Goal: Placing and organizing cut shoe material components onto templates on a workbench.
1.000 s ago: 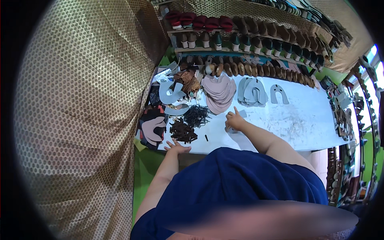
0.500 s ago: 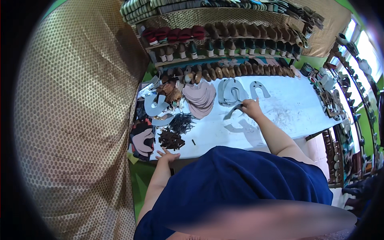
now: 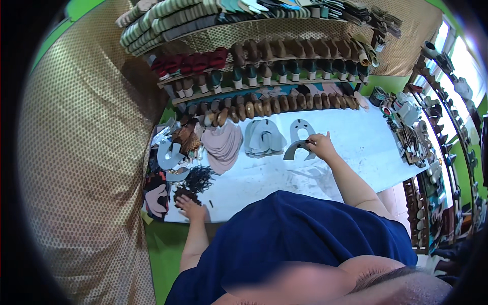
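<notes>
Between the fingers of my right hand [image 3: 323, 147] is a grey horseshoe-shaped shoe upper piece [image 3: 292, 151], held just above the white table. Another grey horseshoe-shaped piece with small dark marks [image 3: 303, 124] lies right behind it, partly covered. Left of these sits a stack of grey upper pieces [image 3: 262, 142]. My left hand [image 3: 191, 209] rests with fingers spread on the near edge of a pile of short dark brown strips [image 3: 184, 192]. One loose dark strip [image 3: 211, 204] lies beside it. Beyond the pile is a tangle of thin black strips [image 3: 199, 178].
A fanned stack of pale pink pieces [image 3: 222, 145] and cluttered scraps [image 3: 188, 137] occupy the table's left side. Shelves of shoes and shoe lasts [image 3: 274, 104] line the back. Tools [image 3: 409, 134] crowd the right end, with a shoe rack [image 3: 442, 122] beyond.
My right hand has carried the grey upper piece away from me, up to the piece lying flat. My left hand has moved from the table's edge onto the brown strips. The view has shifted.
</notes>
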A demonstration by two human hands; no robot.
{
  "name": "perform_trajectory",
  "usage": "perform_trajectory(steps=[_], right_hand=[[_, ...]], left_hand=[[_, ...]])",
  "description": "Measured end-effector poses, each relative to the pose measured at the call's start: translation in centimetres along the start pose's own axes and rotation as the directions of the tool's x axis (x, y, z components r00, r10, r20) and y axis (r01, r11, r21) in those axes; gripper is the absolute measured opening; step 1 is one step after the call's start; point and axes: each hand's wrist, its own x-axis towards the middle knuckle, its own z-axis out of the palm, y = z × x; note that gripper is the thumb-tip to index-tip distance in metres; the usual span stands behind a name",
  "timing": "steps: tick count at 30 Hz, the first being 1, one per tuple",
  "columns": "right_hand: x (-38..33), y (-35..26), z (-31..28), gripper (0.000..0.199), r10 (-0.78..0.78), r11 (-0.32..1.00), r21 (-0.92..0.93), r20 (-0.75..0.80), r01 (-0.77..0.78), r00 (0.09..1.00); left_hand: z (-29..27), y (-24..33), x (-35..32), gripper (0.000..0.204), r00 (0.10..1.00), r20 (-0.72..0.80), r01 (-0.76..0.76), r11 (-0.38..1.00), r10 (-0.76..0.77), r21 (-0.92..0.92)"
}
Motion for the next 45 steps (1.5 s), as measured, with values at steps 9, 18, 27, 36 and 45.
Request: perform_trajectory(steps=[9,18,27,36,45], right_hand=[[6.0,6.9,-2.0,0.022,-0.044,0.999,-0.009,0.287,0.048,0.957],[17.2,13.4,4.7,0.016,0.092,0.993,-0.108,0.370,-0.055,0.924],[23.5,15.4,8.3,0.025,0.245,0.969,-0.138,0.383,-0.207,0.891],[24.6,16.4,8.9,0.027,0.244,0.965,-0.177,0.333,-0.194,0.911],[21.9,15.6,11.1,0.046,0.047,0.973,-0.220,-0.082,-0.064,0.996]], left_hand=[[5.0,16.4,-2.8,0.124,0.875,0.229,-0.373,0.896,0.426,-0.240],[3.3,18.9,-3.9,0.131,0.826,0.490,-0.292,0.955,0.276,-0.046],[3.5,18.8,-3.2,0.133,0.804,0.526,-0.313,0.949,0.277,-0.022],[3.1,19.1,-3.3,0.131,0.804,0.529,-0.325,0.946,0.271,0.009],[2.6,19.6,-3.3,0.133,0.800,0.540,-0.326,0.945,0.262,0.024]])
